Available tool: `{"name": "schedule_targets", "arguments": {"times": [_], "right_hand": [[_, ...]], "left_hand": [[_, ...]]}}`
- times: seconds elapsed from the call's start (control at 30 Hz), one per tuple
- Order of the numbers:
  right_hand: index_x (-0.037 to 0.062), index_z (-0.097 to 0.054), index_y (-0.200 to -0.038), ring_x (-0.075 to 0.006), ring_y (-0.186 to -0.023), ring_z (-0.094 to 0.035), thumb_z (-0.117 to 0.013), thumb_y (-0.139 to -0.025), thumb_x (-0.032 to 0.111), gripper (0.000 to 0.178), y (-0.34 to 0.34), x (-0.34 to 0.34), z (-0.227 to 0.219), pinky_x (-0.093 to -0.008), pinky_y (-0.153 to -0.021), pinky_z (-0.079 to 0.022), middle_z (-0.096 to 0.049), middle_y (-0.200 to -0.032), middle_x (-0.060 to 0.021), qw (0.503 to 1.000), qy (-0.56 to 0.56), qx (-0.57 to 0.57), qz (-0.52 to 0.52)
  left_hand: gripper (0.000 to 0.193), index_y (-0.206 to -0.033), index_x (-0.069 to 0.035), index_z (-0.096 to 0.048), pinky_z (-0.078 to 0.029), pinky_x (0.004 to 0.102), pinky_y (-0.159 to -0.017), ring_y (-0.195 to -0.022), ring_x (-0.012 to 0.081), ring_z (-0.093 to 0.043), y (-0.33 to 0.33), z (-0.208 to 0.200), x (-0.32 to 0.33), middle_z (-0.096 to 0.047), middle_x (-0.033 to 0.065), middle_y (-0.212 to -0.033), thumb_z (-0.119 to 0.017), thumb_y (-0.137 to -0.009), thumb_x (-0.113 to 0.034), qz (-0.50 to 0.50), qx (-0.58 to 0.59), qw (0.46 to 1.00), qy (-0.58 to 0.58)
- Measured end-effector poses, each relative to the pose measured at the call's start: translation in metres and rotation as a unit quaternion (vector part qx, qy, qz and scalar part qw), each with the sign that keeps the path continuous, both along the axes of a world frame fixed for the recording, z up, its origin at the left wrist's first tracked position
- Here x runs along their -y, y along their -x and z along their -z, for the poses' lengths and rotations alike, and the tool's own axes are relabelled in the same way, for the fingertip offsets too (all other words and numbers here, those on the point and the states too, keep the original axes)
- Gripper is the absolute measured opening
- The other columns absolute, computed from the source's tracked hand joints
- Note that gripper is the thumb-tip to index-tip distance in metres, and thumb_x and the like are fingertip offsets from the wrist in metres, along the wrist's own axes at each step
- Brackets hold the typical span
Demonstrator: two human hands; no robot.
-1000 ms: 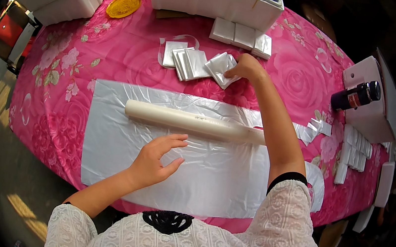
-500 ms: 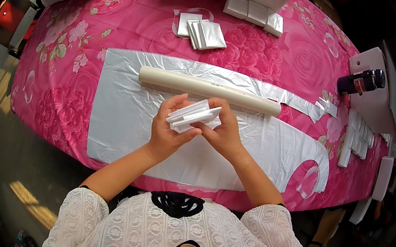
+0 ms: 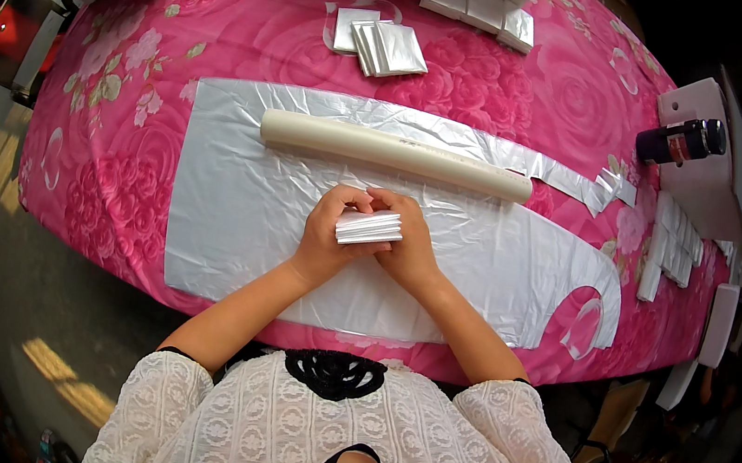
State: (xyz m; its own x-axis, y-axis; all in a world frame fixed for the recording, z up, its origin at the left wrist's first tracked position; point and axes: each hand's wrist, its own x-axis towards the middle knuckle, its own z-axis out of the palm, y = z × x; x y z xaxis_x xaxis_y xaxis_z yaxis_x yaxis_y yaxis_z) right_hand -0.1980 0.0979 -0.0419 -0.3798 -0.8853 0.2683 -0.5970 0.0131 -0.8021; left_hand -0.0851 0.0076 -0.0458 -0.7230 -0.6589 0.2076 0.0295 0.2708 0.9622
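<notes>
Here, stacked white folded-plastic squares [image 3: 368,228] are clasped between the curled left hand [image 3: 325,237] and right hand [image 3: 410,248] — seemingly for even edges (above a silvery plastic sheet [image 3: 237,214]).

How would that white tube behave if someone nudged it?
The tube would probably roll, since it looks round and lies on its side. It seems stiff, showing no kink or sag along its length. It might slide somewhat too, because the sheet beneath looks shiny, though its wrinkles could slow it.

Thin white folded packets [image 3: 368,228] form one compact, hand-held stack.
</notes>
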Motion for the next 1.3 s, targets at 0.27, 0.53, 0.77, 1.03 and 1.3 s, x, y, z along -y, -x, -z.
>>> {"name": "schedule_targets", "arguments": {"times": [0.27,0.53,0.77,1.03,1.3], "right_hand": [[0.0081,-0.058,-0.091,-0.0268,-0.083,-0.053,-0.069,-0.058,0.0,0.036,0.002,-0.005,-0.002,-0.0368,-0.076,-0.04,-0.06,-0.084,-0.0049,0.999,-0.034,-0.024,0.009],[0.0079,-0.058,-0.088,-0.0281,-0.081,-0.052,-0.069,-0.059,0.001,0.032,0.005,-0.005,-0.003,-0.0371,-0.075,-0.04,-0.06,-0.083,-0.0057,0.999,-0.028,-0.039,-0.005],[0.0048,-0.059,-0.107,-0.0179,-0.091,-0.058,-0.072,-0.068,0.009,0.041,0.08,0.004,-0.088,-0.0309,-0.08,-0.044,-0.063,-0.099,-0.005,0.945,-0.272,0.107,-0.146],[-0.0005,-0.058,-0.107,-0.0263,-0.091,-0.061,-0.077,-0.061,0.034,0.06,0.159,0.161,-0.051,-0.0338,-0.078,-0.046,-0.063,-0.1,-0.0153,0.945,-0.3,-0.068,0.115],[-0.0012,-0.064,-0.091,-0.0191,-0.075,-0.061,-0.074,-0.064,0.03,0.042,0.193,0.174,-0.009,-0.0305,-0.066,-0.047,-0.064,-0.083,-0.0117,0.954,-0.249,0.116,0.119]], "left_hand": [[0.039,-0.085,-0.009,-0.053,-0.047,0.0294,-0.063,-0.071,0.0211,-0.057,-0.001,-0.002,0.003,-0.056,0.0041,-0.079,-0.081,-0.058,-0.013,0.031,0.014,0.999,-0.011],[0.038,-0.085,-0.01,-0.052,-0.047,0.0316,-0.067,-0.075,0.0227,-0.057,0.0,-0.004,0.004,-0.057,0.0044,-0.08,-0.076,-0.056,-0.005,0.037,0.03,0.998,0.035],[0.041,-0.089,-0.009,-0.052,-0.046,0.0316,-0.067,-0.075,0.0231,-0.056,-0.005,-0.001,0.007,-0.057,0.003,-0.08,-0.075,-0.055,-0.002,0.062,-0.002,0.995,0.077],[0.042,-0.09,-0.008,-0.053,-0.046,0.0312,-0.068,-0.074,0.022,-0.056,-0.001,-0.002,0.007,-0.057,0.0026,-0.078,-0.074,-0.055,-0.001,0.073,-0.017,0.994,0.074],[0.044,-0.092,-0.007,-0.054,-0.046,0.0316,-0.068,-0.074,0.0224,-0.056,-0.002,-0.001,0.007,-0.057,0.0038,-0.078,-0.074,-0.054,-0.002,0.081,-0.037,0.993,0.078]]}}
